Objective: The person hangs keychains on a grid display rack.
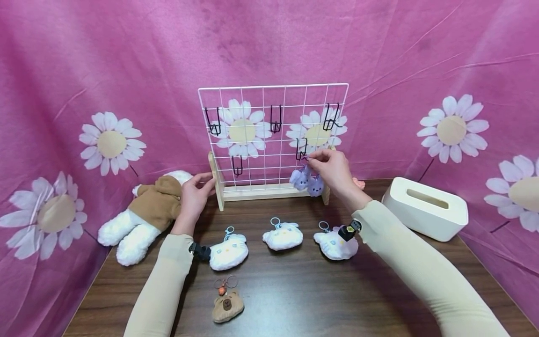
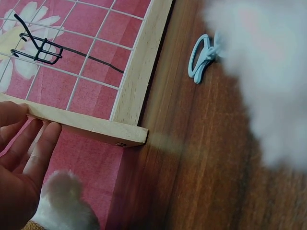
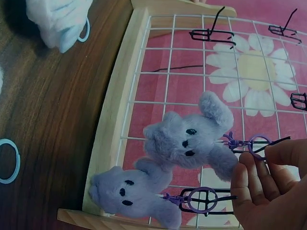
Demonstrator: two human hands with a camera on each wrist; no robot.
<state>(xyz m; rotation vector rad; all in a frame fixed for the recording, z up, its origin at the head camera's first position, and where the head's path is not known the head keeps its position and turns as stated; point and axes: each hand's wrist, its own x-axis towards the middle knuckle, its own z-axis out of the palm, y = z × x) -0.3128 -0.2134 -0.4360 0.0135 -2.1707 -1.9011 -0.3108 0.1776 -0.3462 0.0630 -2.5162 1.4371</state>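
My right hand [image 1: 334, 171] pinches the purple ring [image 3: 259, 146] of a lilac plush bunny keychain [image 3: 189, 139] at the tip of a black hook. Whether the ring is fully over that hook, I cannot tell. Beside it, a second lilac bunny keychain [image 3: 132, 190] hangs by its ring from another hook. Both dangle before the white wire grid rack [image 1: 263, 140], low on its right side. With thumb and fingers, my left hand [image 1: 195, 194] grips the rack's wooden side post [image 2: 86, 122]. The grid leans slightly back in its wooden base [image 1: 261, 192].
Three white plush keychains [image 1: 229, 252] [image 1: 283, 236] [image 1: 335, 244] lie in a row before the rack. A brown capybara keychain [image 1: 227, 306] lies nearer. A large plush toy [image 1: 153, 206] sits left; a white tissue box [image 1: 425, 210] stands right. Other black hooks [image 1: 275, 122] hold nothing.
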